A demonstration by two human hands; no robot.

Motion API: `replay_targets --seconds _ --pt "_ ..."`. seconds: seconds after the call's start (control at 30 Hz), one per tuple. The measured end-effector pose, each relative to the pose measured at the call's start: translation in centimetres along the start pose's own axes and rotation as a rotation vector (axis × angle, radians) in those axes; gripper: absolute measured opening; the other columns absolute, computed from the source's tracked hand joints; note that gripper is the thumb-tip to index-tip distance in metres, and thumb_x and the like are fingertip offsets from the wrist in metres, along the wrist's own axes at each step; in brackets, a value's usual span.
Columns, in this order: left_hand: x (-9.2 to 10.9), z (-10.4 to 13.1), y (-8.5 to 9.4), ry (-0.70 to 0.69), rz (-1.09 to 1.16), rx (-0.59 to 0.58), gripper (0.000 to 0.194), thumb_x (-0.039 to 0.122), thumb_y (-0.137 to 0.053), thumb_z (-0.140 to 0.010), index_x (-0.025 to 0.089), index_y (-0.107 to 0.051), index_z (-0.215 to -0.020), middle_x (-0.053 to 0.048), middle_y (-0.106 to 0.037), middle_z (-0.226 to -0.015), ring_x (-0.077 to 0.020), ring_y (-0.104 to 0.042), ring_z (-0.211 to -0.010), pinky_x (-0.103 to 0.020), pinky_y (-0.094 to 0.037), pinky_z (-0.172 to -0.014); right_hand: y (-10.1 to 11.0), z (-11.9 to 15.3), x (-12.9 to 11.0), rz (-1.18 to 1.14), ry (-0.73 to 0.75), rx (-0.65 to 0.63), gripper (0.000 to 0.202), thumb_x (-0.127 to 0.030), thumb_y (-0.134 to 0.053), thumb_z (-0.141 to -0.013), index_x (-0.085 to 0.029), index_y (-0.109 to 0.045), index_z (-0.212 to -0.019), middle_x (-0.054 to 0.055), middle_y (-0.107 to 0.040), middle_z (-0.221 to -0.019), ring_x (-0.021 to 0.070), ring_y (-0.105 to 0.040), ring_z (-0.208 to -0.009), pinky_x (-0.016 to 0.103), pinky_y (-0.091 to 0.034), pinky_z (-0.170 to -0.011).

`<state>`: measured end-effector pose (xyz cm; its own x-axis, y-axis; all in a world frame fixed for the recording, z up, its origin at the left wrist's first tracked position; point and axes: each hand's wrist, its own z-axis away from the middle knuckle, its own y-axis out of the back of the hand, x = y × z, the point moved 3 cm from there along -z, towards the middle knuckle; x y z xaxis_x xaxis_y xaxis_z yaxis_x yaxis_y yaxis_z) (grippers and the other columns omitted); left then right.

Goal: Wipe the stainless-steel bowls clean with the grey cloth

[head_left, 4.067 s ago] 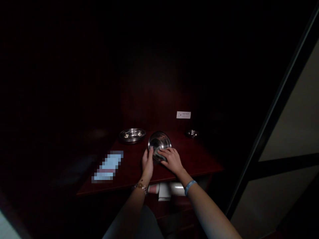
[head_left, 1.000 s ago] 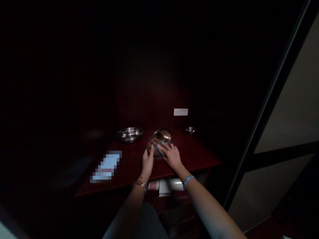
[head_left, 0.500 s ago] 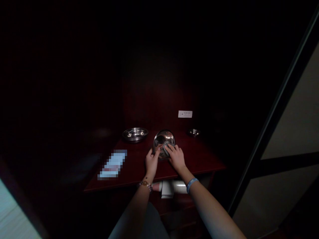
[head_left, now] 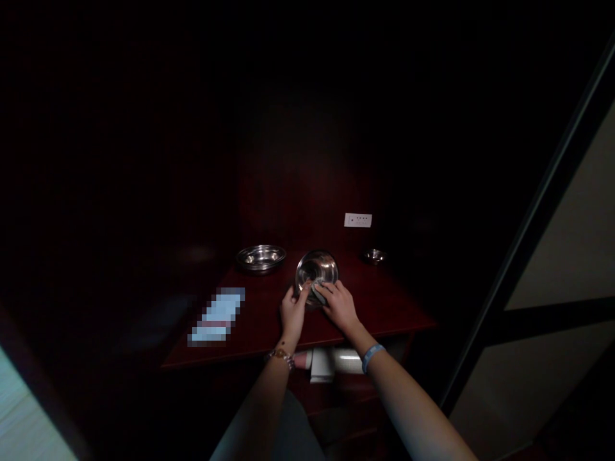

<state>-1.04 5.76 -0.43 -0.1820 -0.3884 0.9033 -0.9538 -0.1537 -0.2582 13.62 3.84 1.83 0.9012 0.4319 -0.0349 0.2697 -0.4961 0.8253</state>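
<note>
A shiny metal bowl (head_left: 327, 264) is tilted with its inside facing me above the dark red desk. My left hand (head_left: 292, 315) grips its lower left rim, thumb on the inside. My right hand (head_left: 342, 306) holds a greyish cloth (head_left: 319, 292) pressed against the lower inside of the bowl. The fingers of my right hand are bent round the cloth and partly hide it. Both hands are close together, nearly touching at the bowl.
On the dark red desk (head_left: 384, 307) stand a wide metal dish (head_left: 261, 257) at the back left and a small metal bowl (head_left: 375, 256) at the back right. A blurred light-blue item (head_left: 218, 317) lies left. White objects (head_left: 321, 365) sit under the desk. A socket (head_left: 358, 220) is on the wall.
My right hand and the cloth have shifted slightly left and down inside the bowl. My left hand keeps its grip on the rim.
</note>
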Motion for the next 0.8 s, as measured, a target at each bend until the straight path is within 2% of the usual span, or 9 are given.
replay_targets --seconds 0.1,0.27,0.47,0.6,0.8 --pt "0.1 0.0 -0.2 -0.001 0.018 -0.024 0.044 0.044 -0.069 -0.075 0.013 -0.065 -0.106 -0.012 -0.075 -0.098 -0.021 -0.071 -0.082 -0.029 -0.055 -0.072 0.1 0.0 -0.1 -0.027 0.039 0.0 0.064 -0.016 -0.065 -0.081 -0.029 -0.049 -0.141 0.005 -0.057 -0.137 0.0252 -0.047 -0.122 0.04 -0.04 -0.104" --pt "-0.2 -0.1 -0.7 -0.013 0.108 -0.118 0.049 0.037 -0.071 -0.075 0.015 -0.06 -0.117 -0.014 -0.071 -0.114 -0.0227 -0.069 -0.103 -0.035 -0.053 -0.091 0.4 0.0 -0.4 -0.063 0.075 -0.005 0.061 -0.016 -0.063 -0.082 -0.027 -0.05 -0.141 0.005 -0.058 -0.138 0.0245 -0.049 -0.122 0.039 -0.041 -0.104" --pt "-0.5 -0.2 -0.9 -0.007 0.102 -0.15 0.066 0.036 -0.072 -0.075 0.019 -0.047 -0.133 -0.012 -0.068 -0.122 -0.0223 -0.067 -0.109 -0.038 -0.049 -0.1 1.1 0.1 -0.8 -0.111 0.119 -0.012 0.056 -0.013 -0.059 -0.084 -0.026 -0.053 -0.138 0.001 -0.06 -0.137 0.023 -0.052 -0.116 0.036 -0.044 -0.1" --pt "-0.4 -0.2 -1.0 -0.036 0.098 -0.174 0.059 0.036 -0.07 -0.077 0.019 -0.051 -0.13 -0.012 -0.065 -0.127 -0.0232 -0.063 -0.116 -0.039 -0.045 -0.105 0.9 -0.1 -0.9 -0.104 0.119 -0.011 0.056 -0.015 -0.062 -0.084 -0.026 -0.052 -0.138 0.002 -0.06 -0.137 0.023 -0.052 -0.116 0.036 -0.043 -0.102" --pt "0.0 -0.4 -0.7 -0.077 0.11 -0.117 0.054 0.038 -0.067 -0.079 0.019 -0.056 -0.128 -0.012 -0.064 -0.13 -0.0241 -0.06 -0.121 -0.039 -0.045 -0.105 0.0 -0.4 -0.6 -0.087 0.079 -0.015 0.057 -0.026 -0.066 -0.086 -0.031 -0.05 -0.14 0.003 -0.06 -0.137 0.0231 -0.051 -0.12 0.039 -0.04 -0.105"
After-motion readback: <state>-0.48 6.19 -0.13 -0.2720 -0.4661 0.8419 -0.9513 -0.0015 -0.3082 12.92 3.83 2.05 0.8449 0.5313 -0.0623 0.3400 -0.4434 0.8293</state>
